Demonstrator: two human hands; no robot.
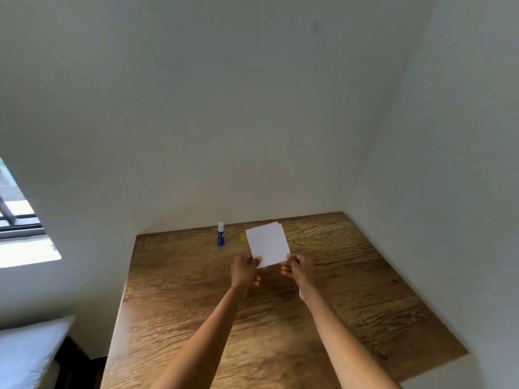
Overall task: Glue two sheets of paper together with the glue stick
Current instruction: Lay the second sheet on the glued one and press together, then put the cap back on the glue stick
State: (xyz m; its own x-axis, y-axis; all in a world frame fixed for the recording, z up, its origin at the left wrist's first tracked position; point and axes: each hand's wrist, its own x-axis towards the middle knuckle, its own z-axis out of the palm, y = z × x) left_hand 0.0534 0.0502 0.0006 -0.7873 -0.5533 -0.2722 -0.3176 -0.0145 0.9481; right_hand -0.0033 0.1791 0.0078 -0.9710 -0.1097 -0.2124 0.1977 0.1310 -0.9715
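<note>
— Two hands, one stack: the left hand point(245, 269) pinches the near-left corner of the white paper sheets point(268, 244), and the right hand point(298, 268) pinches the near-right corner. Why hold them up like that?

— Probably to square the edges. A sliver of a second sheet peeks out at the far corner, so the sheets look slightly offset. They're lifted above the wooden table point(351, 290), tilted towards the person.

— And the glue stick point(221, 234)?

— Standing upright near the wall, just left of the paper and apart from both hands. Its tip is white; I can't tell if that's a cap. Something small and yellow point(243, 237) sits half hidden behind the paper's edge.

— So no gluing under way?

— Seemingly not.
</note>
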